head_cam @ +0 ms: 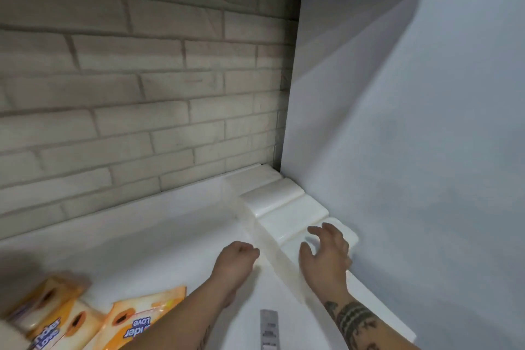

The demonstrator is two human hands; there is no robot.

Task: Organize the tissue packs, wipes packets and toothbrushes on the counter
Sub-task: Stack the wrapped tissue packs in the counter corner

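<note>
- Four tissue packs [284, 204] rowed along the wall [397, 136] on the counter [159, 241]; nearer ones hidden by the arm.
- Three wipes packets [142, 318] lower left, blurred, cut off.
- Left grip [237, 258] curled, empty; right grip [326, 250] spread open over a pack.

Perhaps a home: counter [159, 239], brick wall [142, 88].
</note>
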